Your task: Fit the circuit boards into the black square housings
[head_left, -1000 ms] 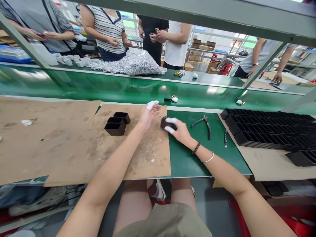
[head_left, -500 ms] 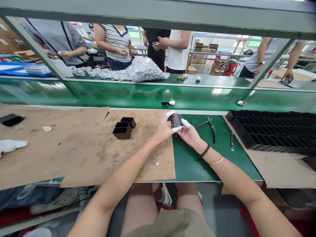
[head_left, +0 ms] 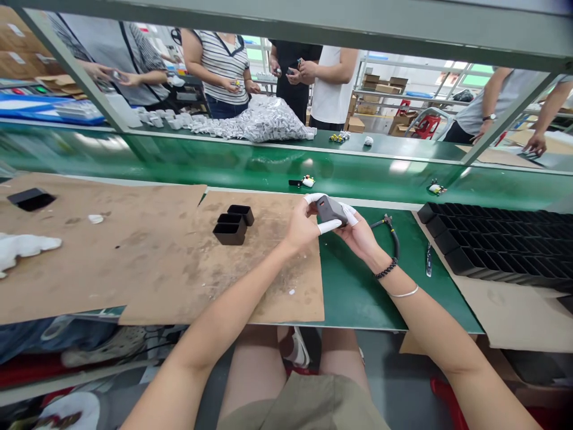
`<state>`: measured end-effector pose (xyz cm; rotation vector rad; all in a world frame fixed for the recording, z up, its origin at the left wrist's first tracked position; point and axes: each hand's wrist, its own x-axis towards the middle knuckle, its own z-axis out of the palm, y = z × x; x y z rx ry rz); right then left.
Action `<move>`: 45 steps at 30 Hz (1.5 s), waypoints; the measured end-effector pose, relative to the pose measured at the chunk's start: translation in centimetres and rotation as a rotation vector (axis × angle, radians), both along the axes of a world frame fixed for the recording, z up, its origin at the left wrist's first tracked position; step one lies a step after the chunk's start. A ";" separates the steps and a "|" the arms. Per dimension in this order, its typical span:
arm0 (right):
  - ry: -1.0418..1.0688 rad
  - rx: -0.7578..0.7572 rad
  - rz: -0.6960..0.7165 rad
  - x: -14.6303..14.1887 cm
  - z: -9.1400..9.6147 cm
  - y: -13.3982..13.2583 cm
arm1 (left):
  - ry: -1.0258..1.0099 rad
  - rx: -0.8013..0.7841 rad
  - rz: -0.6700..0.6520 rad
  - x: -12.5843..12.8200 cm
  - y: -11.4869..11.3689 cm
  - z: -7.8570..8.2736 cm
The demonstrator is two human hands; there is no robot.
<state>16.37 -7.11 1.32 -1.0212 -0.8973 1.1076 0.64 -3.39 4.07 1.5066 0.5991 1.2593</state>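
Between my hands, above the seam of the cardboard and the green table, is a dark grey plastic housing point(head_left: 330, 210) with a small slot in one face. My left hand point(head_left: 303, 226) grips its left side, with white covers on thumb and finger. My right hand point(head_left: 358, 232), also with white finger covers, closes on its right side. Partly behind my right hand lie cutting pliers point(head_left: 394, 239) with dark handles. To the left, several open black boxes point(head_left: 230, 230) stand on the cardboard sheet point(head_left: 170, 263).
Many black boxes point(head_left: 501, 245) stand in rows at right, near a small blade-like tool point(head_left: 428, 260). Small parts point(head_left: 308, 181) lie on the green belt point(head_left: 215, 162). Across it, several people stand by a heap of white pieces point(head_left: 273, 119). A metal frame bar point(head_left: 286, 33) crosses above.
The grey housing has been turned, so a slotted face and its longer side now show. My right fingers have shifted along it. The view has moved slightly.
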 end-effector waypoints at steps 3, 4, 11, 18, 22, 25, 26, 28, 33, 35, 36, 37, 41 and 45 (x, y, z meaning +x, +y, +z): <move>-0.148 0.114 -0.068 0.4 0.5 -0.3 | -0.129 -0.222 -0.094 -0.1 0.6 0.2; -0.232 0.181 -0.107 0.6 0.5 -0.3 | -0.167 -0.314 -0.131 -0.3 0.9 0.2; -0.643 0.417 -0.187 0.0 0.2 -1.6 | -0.203 -0.962 -0.389 -0.9 2.9 -0.8; -0.752 0.285 -0.141 0.6 0.1 1.1 | -0.057 -0.780 -0.243 1.2 3.0 -3.8; -1.108 -0.012 -0.334 3.3 2.3 8.1 | 0.013 -0.569 -0.058 2.4 2.4 -5.3; -1.237 -0.132 -0.389 4.9 4.4 13.1 | 0.242 -0.222 -0.011 2.4 1.7 -5.8; -1.286 -0.183 -0.384 5.1 4.9 14.5 | 0.363 -0.080 -0.015 2.4 1.4 -5.8; -1.389 -0.282 -0.352 4.7 5.5 16.9 | 0.550 0.118 -0.031 2.2 1.1 -5.8; -1.641 -0.318 -0.272 -0.9 5.8 22.2 | 0.678 0.255 -0.046 2.5 1.0 -5.8; -1.732 -0.211 -0.140 -4.2 5.4 24.0 | 0.760 0.351 -0.069 2.7 1.1 -6.0; -1.768 -0.149 -0.040 -5.7 5.2 24.7 | 0.792 0.391 -0.079 2.8 1.2 -6.2; -1.798 -0.094 0.066 -7.2 4.9 25.4 | 0.813 0.415 -0.083 2.9 1.3 -6.4; -1.895 0.001 0.336 -11.0 4.1 27.3 | 0.854 0.431 -0.024 2.8 1.6 -7.1; -1.944 0.066 0.404 -11.9 5.2 27.7 | 0.887 0.473 0.005 2.3 1.5 -7.0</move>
